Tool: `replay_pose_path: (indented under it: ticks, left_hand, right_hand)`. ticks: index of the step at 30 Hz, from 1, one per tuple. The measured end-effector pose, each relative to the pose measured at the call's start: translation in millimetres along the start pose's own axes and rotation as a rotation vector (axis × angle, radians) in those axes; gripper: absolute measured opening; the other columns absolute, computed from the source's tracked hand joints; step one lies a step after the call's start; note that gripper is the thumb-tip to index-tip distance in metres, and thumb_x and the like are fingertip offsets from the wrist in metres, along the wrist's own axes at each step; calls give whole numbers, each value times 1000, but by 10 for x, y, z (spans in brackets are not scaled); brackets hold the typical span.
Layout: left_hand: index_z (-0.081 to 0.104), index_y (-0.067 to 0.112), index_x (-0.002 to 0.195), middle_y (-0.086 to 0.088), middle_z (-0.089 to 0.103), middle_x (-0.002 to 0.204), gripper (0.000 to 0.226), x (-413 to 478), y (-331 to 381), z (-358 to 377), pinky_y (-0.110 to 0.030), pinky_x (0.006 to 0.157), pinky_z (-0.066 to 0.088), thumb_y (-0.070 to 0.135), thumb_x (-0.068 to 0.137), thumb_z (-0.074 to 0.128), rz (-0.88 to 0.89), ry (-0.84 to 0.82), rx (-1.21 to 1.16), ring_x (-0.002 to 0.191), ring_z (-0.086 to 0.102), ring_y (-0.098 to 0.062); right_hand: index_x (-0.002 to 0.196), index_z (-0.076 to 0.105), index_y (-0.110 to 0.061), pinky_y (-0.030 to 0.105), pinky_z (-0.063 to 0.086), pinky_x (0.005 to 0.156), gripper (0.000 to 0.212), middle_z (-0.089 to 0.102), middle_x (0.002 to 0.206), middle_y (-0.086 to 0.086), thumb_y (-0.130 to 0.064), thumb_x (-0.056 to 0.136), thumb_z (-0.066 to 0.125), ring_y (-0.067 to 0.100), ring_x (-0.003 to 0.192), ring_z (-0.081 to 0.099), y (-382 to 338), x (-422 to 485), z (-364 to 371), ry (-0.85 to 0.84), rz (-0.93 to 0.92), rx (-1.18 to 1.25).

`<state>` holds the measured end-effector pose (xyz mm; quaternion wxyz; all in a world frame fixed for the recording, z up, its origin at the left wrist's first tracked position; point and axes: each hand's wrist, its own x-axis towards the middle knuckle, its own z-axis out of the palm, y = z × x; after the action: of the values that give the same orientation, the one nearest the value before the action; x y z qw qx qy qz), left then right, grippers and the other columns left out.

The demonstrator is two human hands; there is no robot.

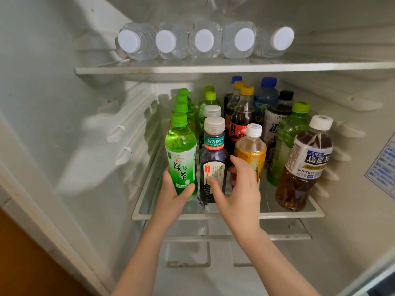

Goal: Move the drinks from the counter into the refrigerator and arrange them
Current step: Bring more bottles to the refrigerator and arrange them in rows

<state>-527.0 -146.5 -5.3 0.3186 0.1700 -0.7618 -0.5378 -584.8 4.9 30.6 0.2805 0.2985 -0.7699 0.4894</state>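
I look into an open refrigerator. My left hand [173,195] grips the base of a green tea bottle [181,154] at the front left of the middle shelf [288,214]. My right hand [239,189] has its fingers spread around the lower part of a dark tea bottle [213,159] with a grey cap; whether it grips is unclear. Just right stands a yellow-labelled bottle [252,150] with a white cap. A brown oolong tea bottle [303,167] stands at the front right. Behind are several green, cola and blue-capped bottles.
On the upper shelf [192,70] several clear water bottles [205,40] lie on their sides, white caps facing me. The fridge's left wall [64,124] has shelf rails. A lower shelf [235,238] shows under my forearms. A blue sticker [382,167] is on the right wall.
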Motion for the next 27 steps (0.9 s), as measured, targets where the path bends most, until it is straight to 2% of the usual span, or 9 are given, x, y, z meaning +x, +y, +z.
replay_pose_path:
  ticks: [2, 5, 9, 11, 14, 18, 20, 23, 27]
  left_hand:
    - [33, 30, 132, 27, 50, 116, 70, 7, 3, 0, -5, 78, 40, 29, 72, 69, -6, 9, 0, 103, 50, 19]
    - [29, 29, 137, 31, 49, 115, 83, 19, -15, 12, -7, 78, 37, 30, 67, 74, -19, 28, 11, 100, 49, 22]
    - [27, 32, 136, 27, 49, 118, 88, -5, 3, 42, -1, 75, 39, 32, 61, 74, 18, 63, 34, 103, 49, 20]
    - [25, 28, 140, 20, 48, 125, 91, -45, 28, 60, -1, 83, 39, 30, 63, 73, 55, 108, 27, 111, 47, 16]
    - [21, 17, 145, 0, 33, 147, 90, -179, 77, 143, -35, 112, 32, 34, 70, 68, 164, 313, 110, 136, 34, -14]
    - [36, 5, 128, -17, 36, 138, 61, -391, 140, 365, -53, 109, 27, 19, 74, 61, 594, 537, 244, 130, 33, -39]
    - [42, 4, 119, -17, 41, 131, 50, -479, 180, 505, -55, 105, 29, 16, 75, 60, 714, 527, 269, 122, 38, -40]
    - [45, 5, 112, -15, 45, 125, 40, -622, 269, 753, -43, 107, 28, 14, 76, 59, 792, 451, 261, 118, 41, -33]
    - [48, 6, 113, -12, 54, 115, 32, -876, 336, 1150, -33, 100, 35, 9, 82, 57, 812, 175, 73, 111, 49, -19]
  right_hand:
    - [125, 51, -3, 30, 42, 98, 55, 53, 123, 11, -23, 79, 72, 21, 118, 48, 57, -37, -64, 96, -12, 9]
    - [126, 47, 2, 18, 24, 108, 58, 47, 127, 19, -18, 77, 72, 25, 122, 40, 161, -80, -145, 204, 48, -66]
    - [131, 41, 6, 12, 16, 107, 68, 43, 133, 23, -13, 76, 77, 32, 126, 38, 282, -108, -167, 147, 157, -101]
    - [130, 42, 5, 8, 15, 107, 67, 44, 133, 21, -12, 76, 77, 31, 125, 40, 312, -126, -185, 127, 148, -94]
    - [127, 46, 3, 11, 21, 107, 61, 47, 129, 17, -9, 75, 76, 25, 123, 42, 328, -176, -251, 104, 93, -79]
    - [122, 52, -1, 20, 34, 103, 50, 51, 123, 8, -6, 76, 72, 13, 119, 44, 418, -274, -445, 74, 54, -54]
    - [120, 54, -3, 21, 35, 103, 45, 50, 122, 1, -9, 78, 67, 9, 118, 43, 484, -344, -587, 88, 62, -73]
    - [116, 57, -6, 21, 39, 99, 40, 48, 119, -7, -8, 77, 64, 6, 115, 45, 582, -471, -861, 126, 104, -117]
    - [114, 57, -9, 18, 43, 87, 35, 51, 108, -7, -4, 80, 64, 2, 102, 49, 678, -771, -1250, 73, 198, -213]
